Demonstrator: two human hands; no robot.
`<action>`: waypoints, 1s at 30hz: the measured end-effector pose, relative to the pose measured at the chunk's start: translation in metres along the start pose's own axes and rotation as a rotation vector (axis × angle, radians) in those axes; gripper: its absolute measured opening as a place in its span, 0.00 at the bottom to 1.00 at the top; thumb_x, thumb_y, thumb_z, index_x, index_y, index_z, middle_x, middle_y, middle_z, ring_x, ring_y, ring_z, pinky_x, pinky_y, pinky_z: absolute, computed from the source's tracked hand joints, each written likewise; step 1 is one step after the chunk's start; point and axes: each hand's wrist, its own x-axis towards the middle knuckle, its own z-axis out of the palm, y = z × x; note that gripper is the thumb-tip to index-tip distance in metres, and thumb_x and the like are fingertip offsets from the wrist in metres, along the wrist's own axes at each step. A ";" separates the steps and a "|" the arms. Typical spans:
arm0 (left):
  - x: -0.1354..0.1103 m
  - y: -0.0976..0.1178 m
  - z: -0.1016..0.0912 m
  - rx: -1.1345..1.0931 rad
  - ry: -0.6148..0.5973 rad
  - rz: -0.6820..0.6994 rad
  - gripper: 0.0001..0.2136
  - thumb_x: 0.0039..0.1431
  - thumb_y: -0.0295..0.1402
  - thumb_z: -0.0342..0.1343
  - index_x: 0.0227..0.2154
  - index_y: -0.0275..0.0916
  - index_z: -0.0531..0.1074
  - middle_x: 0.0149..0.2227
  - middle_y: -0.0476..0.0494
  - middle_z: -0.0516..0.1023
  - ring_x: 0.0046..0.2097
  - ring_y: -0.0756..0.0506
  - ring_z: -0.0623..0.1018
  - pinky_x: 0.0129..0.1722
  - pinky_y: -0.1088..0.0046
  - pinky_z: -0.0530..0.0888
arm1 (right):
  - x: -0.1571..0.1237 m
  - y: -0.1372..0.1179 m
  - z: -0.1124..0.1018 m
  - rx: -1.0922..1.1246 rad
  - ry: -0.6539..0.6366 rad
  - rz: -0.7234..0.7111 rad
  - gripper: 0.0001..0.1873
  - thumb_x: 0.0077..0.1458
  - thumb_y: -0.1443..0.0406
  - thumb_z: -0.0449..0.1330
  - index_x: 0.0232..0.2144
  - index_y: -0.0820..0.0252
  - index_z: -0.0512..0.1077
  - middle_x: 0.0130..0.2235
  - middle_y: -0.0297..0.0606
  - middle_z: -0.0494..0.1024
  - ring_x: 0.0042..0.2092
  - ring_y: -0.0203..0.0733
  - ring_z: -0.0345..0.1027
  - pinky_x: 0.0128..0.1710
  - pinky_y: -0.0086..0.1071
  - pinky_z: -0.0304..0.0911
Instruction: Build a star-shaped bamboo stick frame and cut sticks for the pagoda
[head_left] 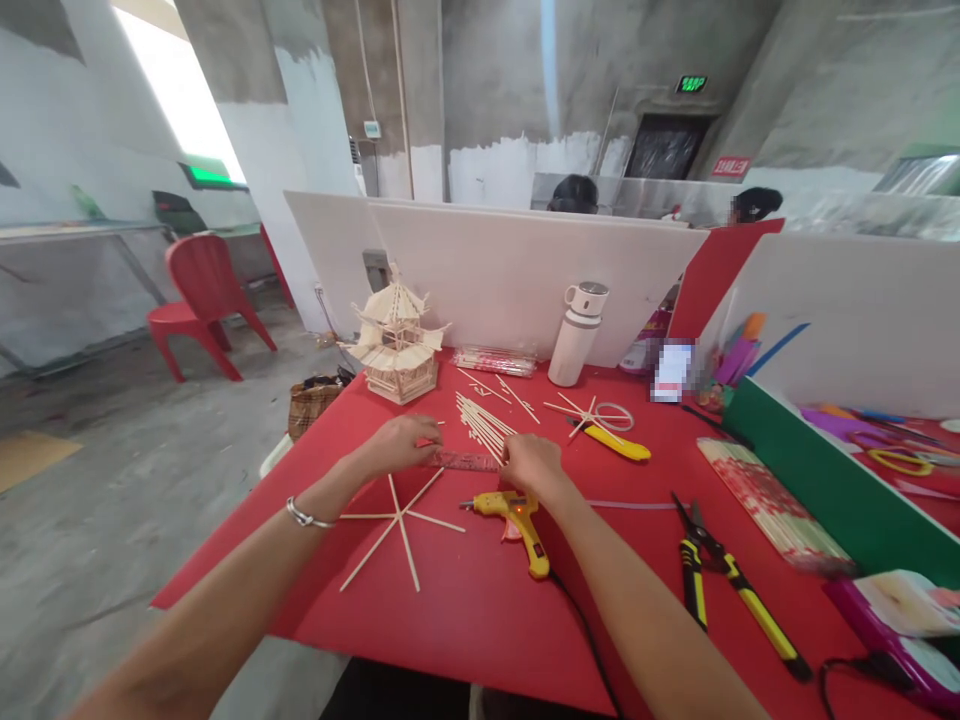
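Ruler (pixel 466 461) over red table (pixel 457 620), R end pinched by R hand (pixel 534 465); L hand (pixel 403 443) half-curled at L end, grip can't be told | burn poss. if LED-lit glue gun (pixel 499 503) is brushed; stick star (pixel 400 515) may be knocked by L forearm (pixel 247 565)

A single head-worn camera looks forward and down, the red table (pixel 457 610) near at six o'clock, the grey wall (pixel 495 90) farther off at twelve.

Beyond the fingers (pixel 427 431) lie sticks (pixel 481 417) (pagoda model (pixel 394 308) behind, left); nearer, a stick star (pixel 400 515) left, glue gun (pixel 495 503) right.
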 end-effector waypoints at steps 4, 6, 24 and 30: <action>0.006 -0.003 -0.001 -0.061 0.031 -0.008 0.08 0.61 0.33 0.56 0.31 0.39 0.80 0.37 0.43 0.82 0.39 0.45 0.81 0.41 0.71 0.75 | 0.014 -0.001 0.008 0.010 -0.059 0.029 0.15 0.37 0.71 0.72 0.33 0.60 0.81 0.39 0.51 0.84 0.44 0.55 0.78 0.41 0.38 0.66; 0.009 -0.002 0.000 -0.052 0.096 0.029 0.08 0.61 0.32 0.56 0.31 0.39 0.80 0.36 0.43 0.82 0.38 0.46 0.81 0.41 0.71 0.76 | 0.014 0.001 0.005 0.045 -0.049 0.018 0.12 0.39 0.71 0.71 0.32 0.60 0.81 0.38 0.51 0.83 0.43 0.54 0.78 0.40 0.37 0.66; -0.011 0.083 0.005 0.116 0.187 0.123 0.15 0.71 0.33 0.47 0.43 0.41 0.80 0.35 0.43 0.81 0.35 0.49 0.79 0.32 0.75 0.70 | -0.050 0.015 -0.014 1.021 0.157 -0.275 0.10 0.54 0.59 0.63 0.32 0.59 0.80 0.28 0.33 0.79 0.29 0.36 0.70 0.30 0.28 0.65; -0.024 0.084 0.011 0.030 0.188 -0.014 0.14 0.70 0.36 0.49 0.46 0.44 0.81 0.32 0.46 0.80 0.31 0.50 0.77 0.28 0.77 0.67 | -0.048 0.004 0.003 1.165 0.185 -0.247 0.10 0.52 0.59 0.65 0.33 0.58 0.80 0.28 0.34 0.79 0.30 0.38 0.72 0.32 0.30 0.68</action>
